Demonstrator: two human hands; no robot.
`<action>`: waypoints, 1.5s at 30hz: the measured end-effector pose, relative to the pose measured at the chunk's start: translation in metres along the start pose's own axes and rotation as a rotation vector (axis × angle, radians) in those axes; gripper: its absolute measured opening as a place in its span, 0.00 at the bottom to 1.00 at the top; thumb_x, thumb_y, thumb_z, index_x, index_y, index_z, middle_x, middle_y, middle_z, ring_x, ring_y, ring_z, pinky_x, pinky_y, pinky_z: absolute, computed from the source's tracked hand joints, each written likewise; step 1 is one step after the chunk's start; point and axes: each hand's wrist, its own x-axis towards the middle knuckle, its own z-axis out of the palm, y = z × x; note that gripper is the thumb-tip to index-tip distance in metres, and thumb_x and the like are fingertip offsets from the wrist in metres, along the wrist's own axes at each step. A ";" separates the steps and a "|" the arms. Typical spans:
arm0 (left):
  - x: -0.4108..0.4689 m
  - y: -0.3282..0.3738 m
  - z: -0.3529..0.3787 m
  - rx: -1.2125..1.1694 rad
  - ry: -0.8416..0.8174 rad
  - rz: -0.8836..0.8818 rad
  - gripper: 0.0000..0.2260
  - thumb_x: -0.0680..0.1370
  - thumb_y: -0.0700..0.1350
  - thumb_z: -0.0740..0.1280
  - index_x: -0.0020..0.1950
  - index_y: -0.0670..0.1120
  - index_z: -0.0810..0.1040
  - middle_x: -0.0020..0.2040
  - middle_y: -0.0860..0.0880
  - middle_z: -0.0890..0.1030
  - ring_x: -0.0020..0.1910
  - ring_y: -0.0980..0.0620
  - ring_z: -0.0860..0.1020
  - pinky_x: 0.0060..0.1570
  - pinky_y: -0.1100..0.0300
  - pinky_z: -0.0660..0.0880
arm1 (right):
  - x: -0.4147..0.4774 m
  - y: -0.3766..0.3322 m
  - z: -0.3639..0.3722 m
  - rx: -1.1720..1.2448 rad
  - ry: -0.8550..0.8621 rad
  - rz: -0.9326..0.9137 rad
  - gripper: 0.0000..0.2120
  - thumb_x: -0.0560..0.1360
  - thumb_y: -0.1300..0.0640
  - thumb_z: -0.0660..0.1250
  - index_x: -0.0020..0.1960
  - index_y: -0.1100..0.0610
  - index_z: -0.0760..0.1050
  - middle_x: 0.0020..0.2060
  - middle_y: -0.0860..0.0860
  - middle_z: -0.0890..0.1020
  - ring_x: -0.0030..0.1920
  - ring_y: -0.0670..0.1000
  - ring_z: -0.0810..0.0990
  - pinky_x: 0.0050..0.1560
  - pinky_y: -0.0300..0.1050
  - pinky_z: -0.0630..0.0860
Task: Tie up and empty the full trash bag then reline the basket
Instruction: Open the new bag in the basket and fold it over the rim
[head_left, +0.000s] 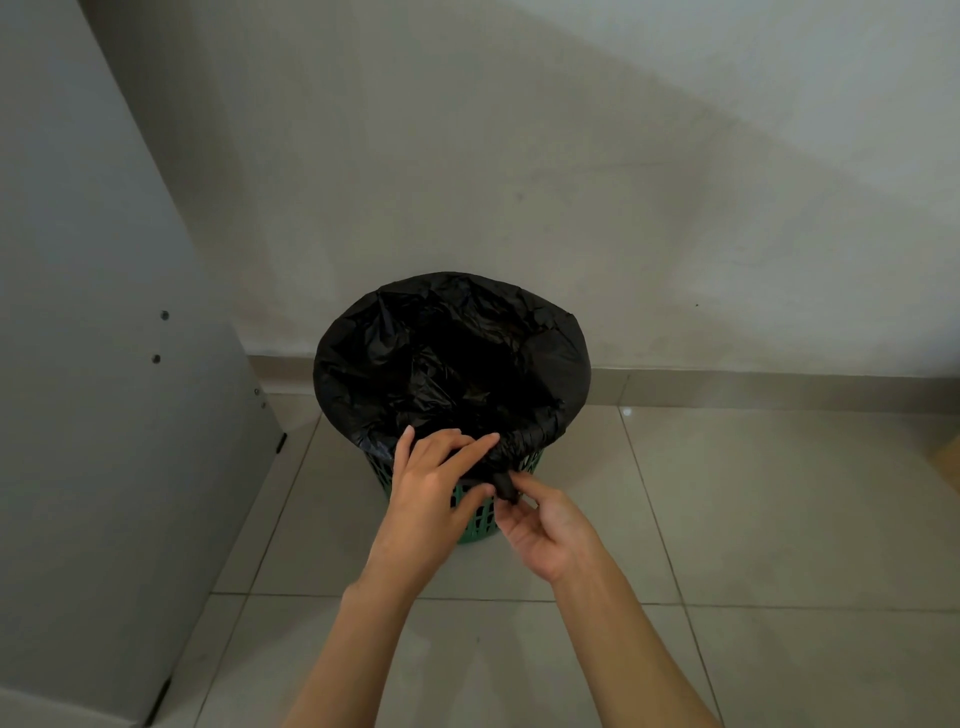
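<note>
A green slatted plastic basket (475, 525) stands on the tiled floor against the wall. A black trash bag (447, 358) lines it, its edge folded over the rim. At the near side of the rim the bag is gathered into a small twisted knot (505, 486) that hangs outside the basket. My left hand (434, 488) lies over the rim there, thumb and fingers pinching the bag beside the knot. My right hand (545, 525) comes from below with its fingertips on the knot. What is inside the bag is too dark to make out.
A grey cabinet side (104, 389) rises close on the left of the basket. A plain wall with a low skirting (753, 387) runs behind. Pale floor tiles (753, 519) stretch to the right and toward me. A brownish corner shows at the far right edge (948, 462).
</note>
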 end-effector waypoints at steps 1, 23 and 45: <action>0.000 -0.001 0.000 -0.002 0.013 0.005 0.22 0.71 0.47 0.72 0.65 0.52 0.75 0.54 0.53 0.77 0.60 0.58 0.68 0.71 0.64 0.36 | -0.001 -0.001 -0.001 -0.040 -0.003 0.002 0.04 0.76 0.68 0.62 0.47 0.66 0.75 0.39 0.60 0.78 0.36 0.52 0.75 0.26 0.36 0.77; 0.008 0.004 0.006 -0.006 0.089 -0.052 0.23 0.72 0.60 0.59 0.61 0.52 0.78 0.52 0.54 0.79 0.60 0.57 0.70 0.72 0.61 0.37 | -0.009 0.007 -0.015 -0.191 -0.136 -0.159 0.14 0.71 0.67 0.66 0.57 0.65 0.75 0.42 0.57 0.83 0.47 0.53 0.79 0.48 0.45 0.74; 0.007 0.009 -0.006 -0.123 -0.007 -0.126 0.15 0.78 0.40 0.65 0.62 0.53 0.77 0.54 0.58 0.77 0.59 0.62 0.70 0.69 0.65 0.32 | 0.007 0.004 0.025 0.082 0.291 -0.093 0.05 0.75 0.68 0.63 0.41 0.63 0.72 0.34 0.57 0.75 0.33 0.50 0.72 0.32 0.39 0.70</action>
